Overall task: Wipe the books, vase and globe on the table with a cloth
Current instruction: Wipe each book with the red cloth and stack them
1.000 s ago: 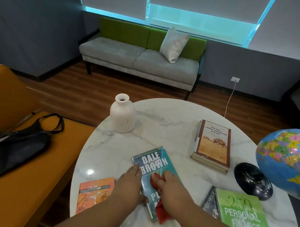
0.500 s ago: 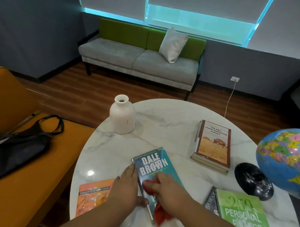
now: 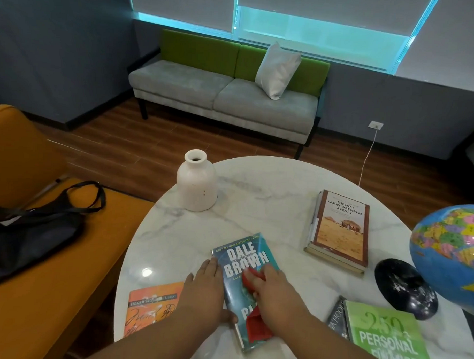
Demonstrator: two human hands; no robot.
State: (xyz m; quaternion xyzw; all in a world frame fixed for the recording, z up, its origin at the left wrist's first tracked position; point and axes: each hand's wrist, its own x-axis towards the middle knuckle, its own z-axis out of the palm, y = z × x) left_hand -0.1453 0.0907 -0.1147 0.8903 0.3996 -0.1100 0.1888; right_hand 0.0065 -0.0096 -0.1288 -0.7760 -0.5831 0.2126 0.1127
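Fingers (image 3: 271, 273) of the right hand (image 3: 277, 296) clamp the red cloth (image 3: 257, 326) onto the blue book (image 3: 243, 260) at 6 o'clock on the table (image 3: 270, 186); the left hand (image 3: 208, 285) lies flat, steadying its edge. Vase (image 3: 196, 186) at 11 o'clock, globe (image 3: 451, 248) at 3 and the other books (image 3: 339, 231) seemingly remain.

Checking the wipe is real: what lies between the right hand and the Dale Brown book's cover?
In the head view, the red cloth lies there, held under the right hand against the Dale Brown book.
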